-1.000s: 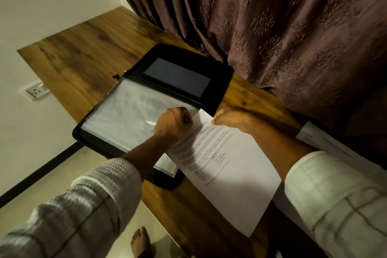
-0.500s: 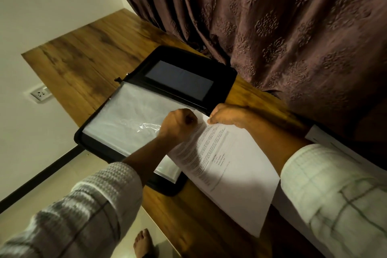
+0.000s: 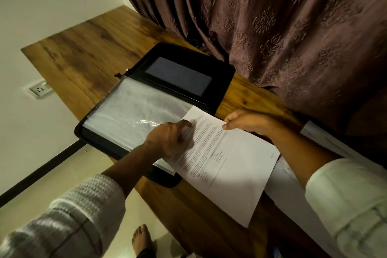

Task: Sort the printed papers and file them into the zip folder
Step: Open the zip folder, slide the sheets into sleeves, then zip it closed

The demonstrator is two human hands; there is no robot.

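On the table point(image 3: 94, 54), left hand point(image 3: 169, 140) and right hand point(image 3: 249, 122) clamp their fingers on one sheet point(image 3: 232, 165), not yet inside the open folder point(image 3: 222, 81); more papers point(image 3: 279, 180) wait.

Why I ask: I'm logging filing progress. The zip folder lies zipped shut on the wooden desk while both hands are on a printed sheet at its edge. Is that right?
Not quite. The head view shows the zip folder lying open on the wooden desk, with a clear sleeve exposed. The rest holds: the left hand and right hand are on the printed sheet at its edge.
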